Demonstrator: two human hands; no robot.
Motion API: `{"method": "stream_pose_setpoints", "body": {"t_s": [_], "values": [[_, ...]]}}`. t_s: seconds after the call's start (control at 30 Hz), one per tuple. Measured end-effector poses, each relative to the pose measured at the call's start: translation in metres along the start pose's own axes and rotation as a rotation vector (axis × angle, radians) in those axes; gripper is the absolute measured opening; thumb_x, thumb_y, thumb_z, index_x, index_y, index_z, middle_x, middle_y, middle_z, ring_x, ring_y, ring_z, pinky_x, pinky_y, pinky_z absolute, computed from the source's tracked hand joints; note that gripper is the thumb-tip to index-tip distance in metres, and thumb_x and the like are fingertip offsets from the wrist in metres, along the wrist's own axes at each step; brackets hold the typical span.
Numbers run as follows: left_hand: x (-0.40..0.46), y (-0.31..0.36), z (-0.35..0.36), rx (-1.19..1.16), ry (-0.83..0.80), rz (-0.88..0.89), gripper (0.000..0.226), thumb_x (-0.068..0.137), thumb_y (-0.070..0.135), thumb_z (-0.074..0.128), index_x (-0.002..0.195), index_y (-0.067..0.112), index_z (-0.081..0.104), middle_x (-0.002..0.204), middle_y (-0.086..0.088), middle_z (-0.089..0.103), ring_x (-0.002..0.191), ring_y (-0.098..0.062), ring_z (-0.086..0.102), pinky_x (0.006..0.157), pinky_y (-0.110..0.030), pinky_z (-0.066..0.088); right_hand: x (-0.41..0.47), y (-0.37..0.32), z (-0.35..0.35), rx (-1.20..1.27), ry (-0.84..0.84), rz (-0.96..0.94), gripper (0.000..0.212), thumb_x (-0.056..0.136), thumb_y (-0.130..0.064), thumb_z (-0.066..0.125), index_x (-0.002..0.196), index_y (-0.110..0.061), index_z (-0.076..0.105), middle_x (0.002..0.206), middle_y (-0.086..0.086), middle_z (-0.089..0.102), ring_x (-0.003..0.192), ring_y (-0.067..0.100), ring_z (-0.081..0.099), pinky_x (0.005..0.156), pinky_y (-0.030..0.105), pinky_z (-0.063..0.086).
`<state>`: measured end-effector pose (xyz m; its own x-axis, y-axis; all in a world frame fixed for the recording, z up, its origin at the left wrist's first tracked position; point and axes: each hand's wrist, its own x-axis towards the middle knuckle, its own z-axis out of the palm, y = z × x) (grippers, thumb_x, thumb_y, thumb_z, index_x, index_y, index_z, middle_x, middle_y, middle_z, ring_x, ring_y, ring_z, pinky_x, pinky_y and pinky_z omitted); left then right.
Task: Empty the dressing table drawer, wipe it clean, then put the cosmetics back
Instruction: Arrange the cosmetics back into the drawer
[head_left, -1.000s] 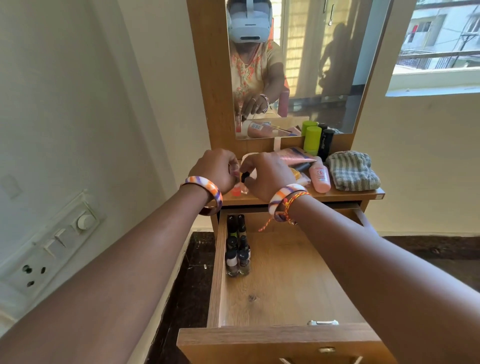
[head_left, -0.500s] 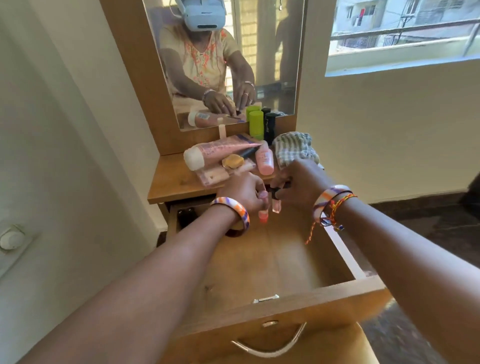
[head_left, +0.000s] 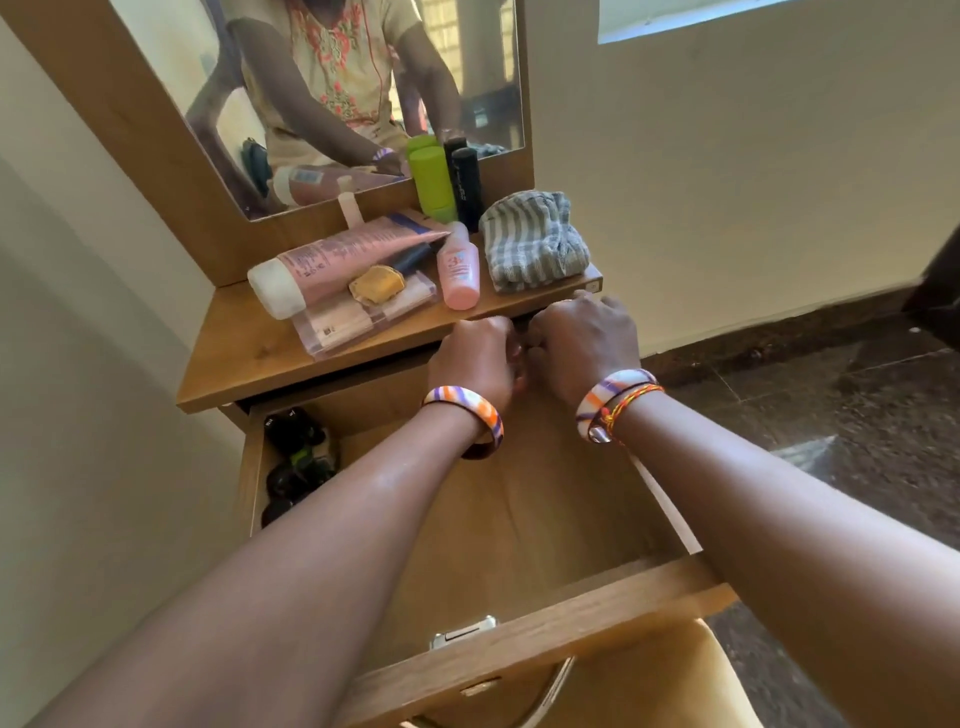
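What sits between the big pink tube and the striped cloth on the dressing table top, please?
In the head view, a small pink bottle lies between the pink tube and the striped cloth.

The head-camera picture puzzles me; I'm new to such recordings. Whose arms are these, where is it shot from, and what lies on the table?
No machine here: a person wears a camera on the head, looking down at their own arms. The left hand and right hand meet with curled fingers over the open drawer; what they hold is hidden. Dark small bottles stand in the drawer's left rear corner. On the tabletop lie a pink tube, a pink bottle and a striped cloth. The mirror reflects the person.
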<state>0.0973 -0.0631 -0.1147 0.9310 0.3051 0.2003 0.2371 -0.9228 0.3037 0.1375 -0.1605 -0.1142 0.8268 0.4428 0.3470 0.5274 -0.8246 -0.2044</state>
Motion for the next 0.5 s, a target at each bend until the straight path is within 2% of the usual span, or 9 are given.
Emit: {"method": "stream_pose_setpoints", "body": {"t_s": [0.23,0.4,0.5], "values": [[0.0,0.002,0.01,0.072,0.01,0.029,0.018,0.09,0.017,0.057,0.107,0.011,0.058,0.102,-0.014,0.068,0.094,-0.035,0.065,0.075,-0.041,0.056,0.001,0.004,0.006,-0.053,-0.025,0.031,0.018,0.09,-0.023,0.053,0.093,-0.017,0.071,0.095,0.007,0.07,0.098,0.023,0.06,0.086,0.032,0.038],[-0.002,0.001,0.016,0.069,0.045,0.028,0.017,0.093,0.018,0.054,0.109,0.012,0.055,0.102,-0.013,0.068,0.094,-0.033,0.065,0.065,-0.035,0.047,0.002,0.004,0.01,-0.095,-0.098,0.008,0.017,0.09,-0.021,0.053,0.088,-0.017,0.069,0.096,0.007,0.069,0.102,0.024,0.056,0.086,0.032,0.036],[-0.003,-0.002,0.02,0.055,0.065,0.031,0.016,0.094,0.017,0.053,0.109,0.012,0.055,0.102,-0.013,0.068,0.092,-0.032,0.066,0.067,-0.035,0.051,0.001,0.003,0.011,-0.115,-0.115,-0.016,0.017,0.091,-0.018,0.052,0.091,-0.016,0.069,0.097,0.007,0.069,0.104,0.025,0.055,0.088,0.033,0.037]]}}
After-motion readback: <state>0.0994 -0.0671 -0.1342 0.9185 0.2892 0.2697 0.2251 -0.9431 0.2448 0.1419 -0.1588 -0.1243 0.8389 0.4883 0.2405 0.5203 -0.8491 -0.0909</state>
